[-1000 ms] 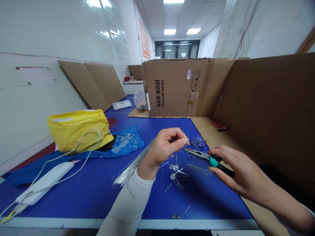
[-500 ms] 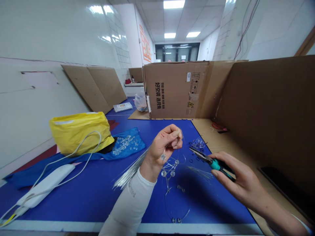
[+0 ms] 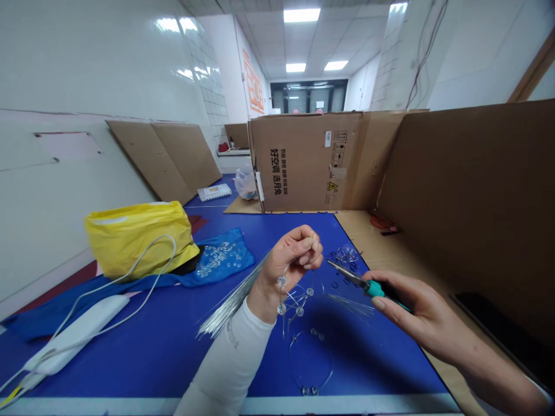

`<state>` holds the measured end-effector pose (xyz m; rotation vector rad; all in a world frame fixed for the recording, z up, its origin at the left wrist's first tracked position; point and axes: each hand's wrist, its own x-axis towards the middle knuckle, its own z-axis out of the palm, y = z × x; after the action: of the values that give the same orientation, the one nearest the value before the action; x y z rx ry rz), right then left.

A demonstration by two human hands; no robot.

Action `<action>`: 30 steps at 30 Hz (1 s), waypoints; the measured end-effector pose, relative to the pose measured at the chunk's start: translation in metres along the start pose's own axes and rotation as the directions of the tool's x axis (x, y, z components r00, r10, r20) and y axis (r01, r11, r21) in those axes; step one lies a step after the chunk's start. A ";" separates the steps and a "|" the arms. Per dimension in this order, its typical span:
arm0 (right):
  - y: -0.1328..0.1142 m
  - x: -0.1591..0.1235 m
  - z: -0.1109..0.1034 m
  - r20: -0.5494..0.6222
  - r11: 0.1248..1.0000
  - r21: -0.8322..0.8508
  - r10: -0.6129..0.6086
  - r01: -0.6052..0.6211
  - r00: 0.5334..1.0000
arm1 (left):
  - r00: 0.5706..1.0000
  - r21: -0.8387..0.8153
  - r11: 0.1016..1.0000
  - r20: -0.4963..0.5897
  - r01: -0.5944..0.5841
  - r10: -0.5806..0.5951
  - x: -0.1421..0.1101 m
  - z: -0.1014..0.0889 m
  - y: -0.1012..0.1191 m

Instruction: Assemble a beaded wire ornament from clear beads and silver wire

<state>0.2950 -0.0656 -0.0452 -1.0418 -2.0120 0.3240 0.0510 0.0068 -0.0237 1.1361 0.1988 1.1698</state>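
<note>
My left hand (image 3: 297,251) is closed in a pinch on a thin wire, held above the table. From that wire hangs a piece of bent wires with several clear beads (image 3: 299,311) on it, below the wrist. My right hand (image 3: 411,303) grips pliers (image 3: 368,286) with teal and black handles; their jaws point left toward the left hand and stand apart from it. On the table under the hanging piece lies a wire ring (image 3: 332,370) with clear beads. A long bundle of straight wires (image 3: 234,303) lies partly behind my left forearm.
Small rings and bits of wire (image 3: 347,255) lie beyond the pliers, with a short wire bundle (image 3: 349,305) nearer. At left are a blue cloth with clear beads (image 3: 219,257), a yellow bag (image 3: 141,240) and a white power strip (image 3: 78,332). Cardboard (image 3: 303,173) walls the back and right.
The hanging beaded piece has swung slightly left and down. The pliers have moved a little left. The whole view has shifted slightly.
</note>
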 end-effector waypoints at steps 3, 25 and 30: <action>-0.001 0.002 -0.001 -0.008 1.000 -0.008 -0.011 0.011 1.000 | 1.000 -0.011 1.000 0.001 0.017 -0.017 0.000 0.000 -0.001; -0.001 0.003 -0.002 0.043 1.000 -0.020 0.007 -0.006 0.999 | 0.999 0.033 0.999 0.026 0.042 -0.043 0.001 -0.004 -0.004; 0.001 0.003 -0.003 0.057 1.000 -0.013 0.029 -0.028 0.998 | 0.999 0.044 0.998 0.010 0.052 -0.052 0.001 -0.003 -0.003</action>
<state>0.2970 -0.0631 -0.0427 -1.0808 -2.0545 0.3605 0.0511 0.0100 -0.0268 1.1695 0.2451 1.1174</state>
